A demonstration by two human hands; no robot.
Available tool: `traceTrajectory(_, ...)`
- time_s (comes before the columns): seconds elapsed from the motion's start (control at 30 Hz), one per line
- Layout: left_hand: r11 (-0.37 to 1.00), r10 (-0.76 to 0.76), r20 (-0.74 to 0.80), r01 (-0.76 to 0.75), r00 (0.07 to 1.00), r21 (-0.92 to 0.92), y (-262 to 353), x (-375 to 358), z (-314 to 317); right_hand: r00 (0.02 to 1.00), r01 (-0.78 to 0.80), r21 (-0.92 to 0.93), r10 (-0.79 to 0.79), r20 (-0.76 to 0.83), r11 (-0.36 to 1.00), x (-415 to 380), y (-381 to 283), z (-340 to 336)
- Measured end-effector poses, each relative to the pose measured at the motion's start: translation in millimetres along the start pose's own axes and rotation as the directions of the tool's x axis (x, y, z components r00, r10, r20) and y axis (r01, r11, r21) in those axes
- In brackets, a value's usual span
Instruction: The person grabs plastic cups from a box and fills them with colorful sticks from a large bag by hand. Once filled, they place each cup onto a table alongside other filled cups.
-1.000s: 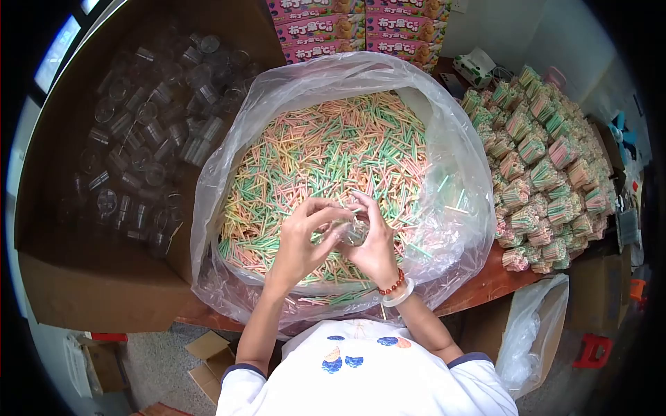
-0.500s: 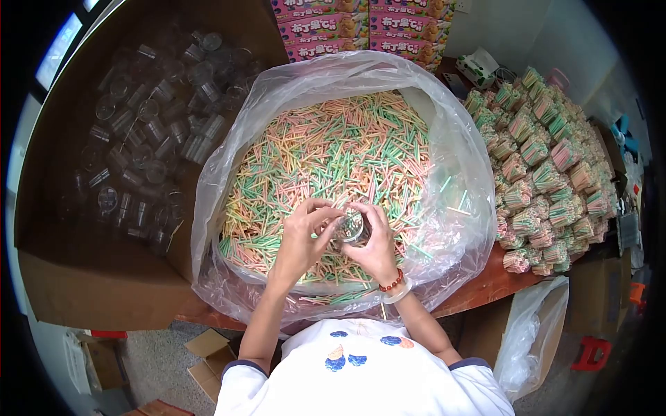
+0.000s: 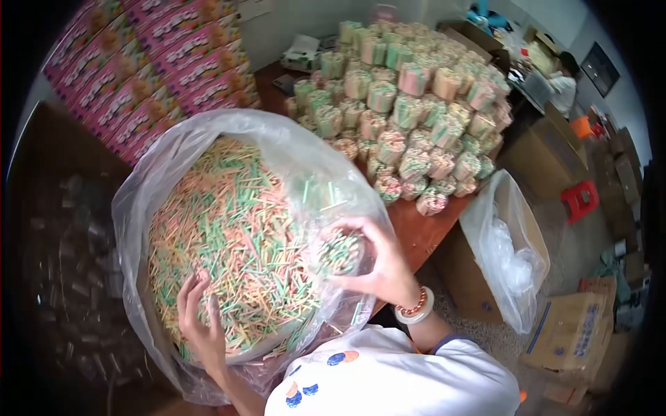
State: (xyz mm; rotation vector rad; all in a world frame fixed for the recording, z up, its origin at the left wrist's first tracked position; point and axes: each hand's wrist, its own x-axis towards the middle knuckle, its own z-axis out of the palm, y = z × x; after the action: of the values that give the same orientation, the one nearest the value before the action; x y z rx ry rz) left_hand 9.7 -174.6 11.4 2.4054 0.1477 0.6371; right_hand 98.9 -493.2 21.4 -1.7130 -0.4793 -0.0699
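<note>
My right hand [image 3: 380, 262] is wrapped round a clear round jar [image 3: 338, 252] packed with pastel sticks, their ends facing up at me. It is over the right side of a large clear plastic bag [image 3: 361, 191]. Inside that bag lies a deep heap of loose pink, green, yellow and orange sticks [image 3: 236, 229]. My left hand [image 3: 200, 315] is above the near left part of the heap, apart from the jar. Its fingers are spread and slightly bent, somewhat blurred, with nothing plainly held.
Many filled jars [image 3: 409, 114] are piled on the reddish table [image 3: 420, 239] beyond the bag. Empty clear jars [image 3: 76, 277] lie in a dark carton at left. Pink printed boxes [image 3: 159, 62] are stacked behind. A plastic-lined carton [image 3: 479, 277] stands at right. Someone sits far back right.
The view has swung to the right. My hands have separated: the right has carried the filled jar rightward, while the left has let go and is over the sticks.
</note>
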Motion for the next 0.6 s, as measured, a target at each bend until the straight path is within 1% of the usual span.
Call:
traceTrajectory(0.03, 0.999, -0.018, -0.002, 0.018, 1.000, -0.028, -3.1, -0.2, -0.7, 0.977, -0.143, 0.139, 0.162, -0.138, 0.980, -5.1, 3.3, -23.0)
traceTrajectory(0.07, 0.998, -0.040, -0.010, 0.040, 0.999, -0.048, -5.9, 0.1, -1.8, 0.948, -0.066, 0.012, 0.066, -0.310, 0.998, -6.4, 12.0, -48.0)
traceTrajectory(0.1, 0.997, -0.067, -0.014, 0.066, 0.998, -0.049, -7.8, 0.4, -2.8, 0.900, -0.118, -0.098, 0.065, -0.432, 0.988, -10.6, 23.2, -76.6)
traceTrajectory(0.13, 0.996, -0.081, -0.020, 0.080, 0.997, -0.037, -13.4, 1.2, -2.4, 0.823, -0.170, -0.139, 0.063, -0.564, 0.976, -12.2, 30.6, -99.5)
traceTrajectory(0.17, 0.995, -0.098, -0.027, 0.097, 0.995, -0.022, -19.5, 2.2, -2.4, 0.762, -0.196, -0.184, 0.031, -0.647, 0.963, -14.2, 44.9, -124.9)
traceTrajectory(0.2, 0.997, -0.082, -0.040, 0.082, 0.996, 0.002, -23.2, 3.4, -2.9, 0.703, -0.210, -0.264, -0.042, -0.710, 0.942, -12.5, 55.0, -148.5)
traceTrajectory(0.23, 0.993, -0.119, -0.032, 0.120, 0.992, 0.003, -25.3, 5.4, -3.8, 0.646, -0.196, -0.333, -0.134, -0.752, 0.922, -10.3, 76.5, -175.7)
traceTrajectory(0.27, 0.987, -0.159, -0.025, 0.159, 0.987, 0.009, -26.1, 7.9, -5.5, 0.616, -0.131, -0.353, -0.203, -0.761, 0.926, -2.5, 86.8, -196.1)
traceTrajectory(0.3, 0.986, -0.166, -0.026, 0.166, 0.986, 0.024, -25.5, 10.9, -7.2, 0.583, -0.068, -0.372, -0.266, -0.768, 0.926, 6.2, 97.0, -215.2)
traceTrajectory(0.33, 0.986, -0.162, -0.024, 0.162, 0.987, 0.025, -26.7, 13.8, -6.5, 0.563, -0.120, -0.463, -0.324, -0.760, 0.878, 13.7, 115.0, -238.0)
traceTrajectory(0.4, 0.993, -0.115, -0.050, 0.116, 0.992, 0.018, -29.0, 18.0, -6.0, 0.550, -0.333, -0.588, -0.354, -0.756, 0.737, 32.5, 121.0, -254.2)
traceTrajectory(0.43, 0.993, -0.113, -0.052, 0.114, 0.992, 0.021, -30.0, 19.0, -7.4, 0.568, -0.203, -0.418, -0.241, -0.787, 0.886, 40.7, 122.1, -255.8)
traceTrajectory(0.47, 0.995, -0.099, -0.063, 0.100, 0.993, 0.015, -31.3, 19.5, -9.9, 0.567, -0.199, -0.415, -0.241, -0.788, 0.888, 47.6, 130.0, -260.4)
traceTrajectory(0.53, 0.996, -0.088, -0.079, 0.089, 0.993, 0.011, -37.5, 17.5, -17.8, 0.528, -0.124, -0.383, -0.265, -0.807, 0.916, 57.8, 157.2, -267.7)
traceTrajectory(0.57, 0.993, -0.110, -0.093, 0.112, 0.990, 0.023, -43.5, 14.5, -23.8, 0.517, -0.098, -0.449, -0.340, -0.786, 0.888, 60.4, 163.8, -266.7)
traceTrajectory(0.6, 0.990, -0.134, -0.106, 0.138, 0.985, 0.034, -51.4, 11.0, -29.6, 0.521, -0.094, -0.448, -0.339, -0.783, 0.889, 61.6, 162.1, -264.7)
